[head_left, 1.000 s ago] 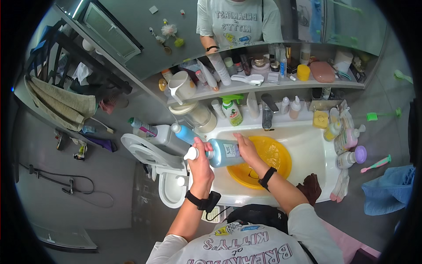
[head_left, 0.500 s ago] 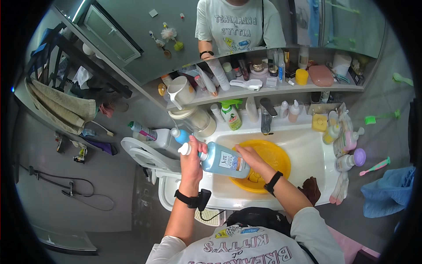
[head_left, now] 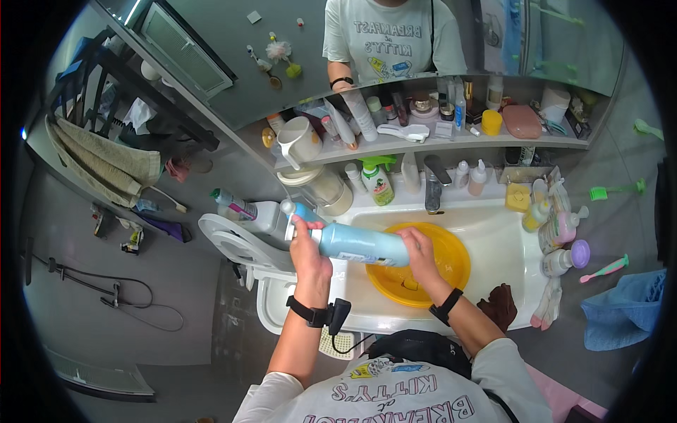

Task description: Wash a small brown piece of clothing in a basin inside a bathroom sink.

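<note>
A large light-blue pump bottle (head_left: 363,242) lies nearly sideways in the air over the sink's left part, its white pump to the left. My left hand (head_left: 308,255) is closed around its neck and pump. My right hand (head_left: 422,255) grips the bottle's base end. Below my right hand, a yellow basin (head_left: 457,271) rests in the white sink (head_left: 497,236). Just beyond my left hand stands another blue pump bottle (head_left: 302,211), partly hidden by the hand and the held bottle.
The dark faucet (head_left: 434,187) rises at the sink's back edge, beside a green-topped spray bottle (head_left: 379,185). Several bottles, including a purple-capped one (head_left: 560,261), line the right rim. A brown cloth (head_left: 498,307) hangs at the front rim. Left is a toilet lid (head_left: 236,243).
The held bottle has rolled, its front label turning downward, and is more level. My right hand has shifted its hold toward the base end. The whole view has moved slightly.
</note>
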`<state>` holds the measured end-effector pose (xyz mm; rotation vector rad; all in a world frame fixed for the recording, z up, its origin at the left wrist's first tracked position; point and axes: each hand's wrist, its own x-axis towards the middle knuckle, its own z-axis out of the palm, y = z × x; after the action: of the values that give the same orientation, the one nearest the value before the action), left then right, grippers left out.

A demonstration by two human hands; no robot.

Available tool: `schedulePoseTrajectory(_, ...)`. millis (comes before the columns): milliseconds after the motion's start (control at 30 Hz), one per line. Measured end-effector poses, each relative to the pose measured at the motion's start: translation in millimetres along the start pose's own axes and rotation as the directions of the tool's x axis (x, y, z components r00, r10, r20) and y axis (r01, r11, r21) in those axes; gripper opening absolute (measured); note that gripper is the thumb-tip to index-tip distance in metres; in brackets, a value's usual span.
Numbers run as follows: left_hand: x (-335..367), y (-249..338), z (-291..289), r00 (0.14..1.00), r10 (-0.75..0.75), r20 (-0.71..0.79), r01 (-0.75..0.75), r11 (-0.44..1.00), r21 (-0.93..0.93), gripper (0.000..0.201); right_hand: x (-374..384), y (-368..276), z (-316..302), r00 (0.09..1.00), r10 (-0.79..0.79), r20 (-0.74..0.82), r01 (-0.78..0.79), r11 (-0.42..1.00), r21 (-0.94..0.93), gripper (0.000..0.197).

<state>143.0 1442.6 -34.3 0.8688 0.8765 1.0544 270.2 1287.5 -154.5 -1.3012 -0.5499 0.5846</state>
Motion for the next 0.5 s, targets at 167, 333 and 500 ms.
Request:
schedulePoseTrajectory(167,-19,22,19,0.973,0.202,0.11,-0.207,0.977,0.044,0.045,-26,-39,31,0.947,-0.299,0.112,0.32,0.875,-0.363,0.029)
schedulePoseTrajectory(333,-42,14,30,0.964,0.243,0.112,-0.252,0.965,0.072,0.043,-25,-95,78,0.755,-0.628,0.187,0.618,0.589,-0.521,0.051)
schedulePoseTrajectory(500,-30,26,18,0.98,0.197,0.003,-0.196,0.979,-0.057,0.043,0,-52,57,0.701,-0.682,0.209,0.668,0.525,-0.528,0.038)
